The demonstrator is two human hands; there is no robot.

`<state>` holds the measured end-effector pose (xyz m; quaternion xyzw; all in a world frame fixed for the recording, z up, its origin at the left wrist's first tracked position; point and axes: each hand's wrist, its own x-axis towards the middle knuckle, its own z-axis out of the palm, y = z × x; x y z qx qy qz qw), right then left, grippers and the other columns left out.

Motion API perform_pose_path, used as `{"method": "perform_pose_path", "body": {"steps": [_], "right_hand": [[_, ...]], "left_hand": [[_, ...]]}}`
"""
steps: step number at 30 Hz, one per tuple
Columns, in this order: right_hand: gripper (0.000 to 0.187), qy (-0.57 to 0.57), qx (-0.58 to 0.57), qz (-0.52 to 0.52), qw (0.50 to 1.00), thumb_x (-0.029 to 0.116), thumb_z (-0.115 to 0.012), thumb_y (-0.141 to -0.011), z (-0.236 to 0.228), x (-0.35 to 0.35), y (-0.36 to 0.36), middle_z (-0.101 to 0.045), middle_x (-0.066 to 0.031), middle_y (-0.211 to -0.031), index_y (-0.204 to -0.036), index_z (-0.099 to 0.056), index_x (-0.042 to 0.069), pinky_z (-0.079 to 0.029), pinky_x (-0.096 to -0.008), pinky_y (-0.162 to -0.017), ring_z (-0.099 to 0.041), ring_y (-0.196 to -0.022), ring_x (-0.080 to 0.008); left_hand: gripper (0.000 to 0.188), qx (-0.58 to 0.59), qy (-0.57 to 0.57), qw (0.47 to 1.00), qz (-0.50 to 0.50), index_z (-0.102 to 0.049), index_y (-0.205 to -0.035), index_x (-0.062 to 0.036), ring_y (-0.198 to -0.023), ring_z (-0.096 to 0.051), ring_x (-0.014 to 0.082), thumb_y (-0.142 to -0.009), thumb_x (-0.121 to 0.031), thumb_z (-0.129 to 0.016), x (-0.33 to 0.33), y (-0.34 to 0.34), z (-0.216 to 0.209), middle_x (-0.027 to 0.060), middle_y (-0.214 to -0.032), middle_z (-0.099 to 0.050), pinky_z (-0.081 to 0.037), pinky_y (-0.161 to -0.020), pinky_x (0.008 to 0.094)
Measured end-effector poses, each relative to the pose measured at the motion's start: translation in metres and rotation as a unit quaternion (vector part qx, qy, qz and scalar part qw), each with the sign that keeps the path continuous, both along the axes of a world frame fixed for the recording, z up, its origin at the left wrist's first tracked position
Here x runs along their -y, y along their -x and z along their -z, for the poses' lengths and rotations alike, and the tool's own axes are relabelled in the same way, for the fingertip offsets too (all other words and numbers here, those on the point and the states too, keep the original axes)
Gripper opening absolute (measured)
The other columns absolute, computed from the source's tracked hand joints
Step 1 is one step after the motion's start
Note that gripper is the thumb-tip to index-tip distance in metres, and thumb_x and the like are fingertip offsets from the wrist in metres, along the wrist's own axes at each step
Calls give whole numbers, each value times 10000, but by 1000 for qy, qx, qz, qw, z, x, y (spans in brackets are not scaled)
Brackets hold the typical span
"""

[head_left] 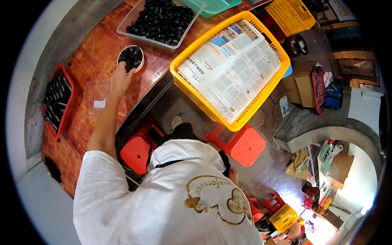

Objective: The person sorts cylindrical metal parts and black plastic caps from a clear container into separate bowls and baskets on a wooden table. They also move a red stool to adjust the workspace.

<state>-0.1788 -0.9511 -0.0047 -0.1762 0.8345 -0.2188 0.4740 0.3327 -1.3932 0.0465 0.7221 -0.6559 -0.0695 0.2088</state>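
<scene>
My left hand (121, 76) reaches forward over the table. Its fingers and thumb bend together at the near rim of a round white bowl (142, 65), their tips among small black cap-like pieces (131, 56). What lies between the fingertips is hidden. Beyond the bowl, a clear plastic bin (141, 37) holds a heap of similar black pieces (165, 20). A red basket (73, 87) at the far left contains black tube-shaped pieces (57, 98). Only a small part of my right hand (233, 174) shows beside my body, its fingers hidden.
A yellow crate (177, 67) lined with newspaper (232, 69) stands right of the table (92, 53). Red stools (247, 145) flank my legs. A clear plastic lid or tray (96, 87) lies by my left forearm. Cardboard boxes (300, 83) sit farther right.
</scene>
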Motion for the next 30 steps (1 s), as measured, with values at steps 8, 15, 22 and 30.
{"method": "perform_pose_path", "body": {"steps": [8,15,22,30], "right_hand": [[265,-4,-84,-66,994,197,-583,-848,17,-29,-6,-664,-111,-764,-912,-649,-52,-492,-371,-655,-624,-706,-239],[209,20,-4,72,997,163,-569,-900,-1,-32,-22,-631,-86,-753,-1011,-593,-12,-476,-286,-504,-588,-597,-145],[238,44,-18,151,987,198,-599,-882,40,-106,-25,-641,-88,-754,-975,-617,-19,-478,-292,-564,-588,-625,-143],[253,-1,28,311,950,218,-619,-865,87,-258,-10,-670,-111,-766,-929,-642,-26,-504,-338,-617,-632,-687,-185]], "left_hand": [[234,-110,-153,957,219,-569,-860,-74,-767,-612,376,-848,-308,-573,-91,94,38,169,-828,-632,-476,-681,495],[335,6,-485,780,395,-630,-1019,-109,-982,-617,356,-852,-394,-573,-145,181,62,168,-1008,-663,-484,-838,461],[374,55,-486,798,353,-629,-953,-28,-969,-602,389,-836,-378,-575,-167,168,120,218,-993,-640,-472,-824,475],[352,134,-494,748,423,-605,-764,9,-510,-617,279,-877,-321,-559,-215,226,143,156,-667,-634,-501,-502,408]]}}
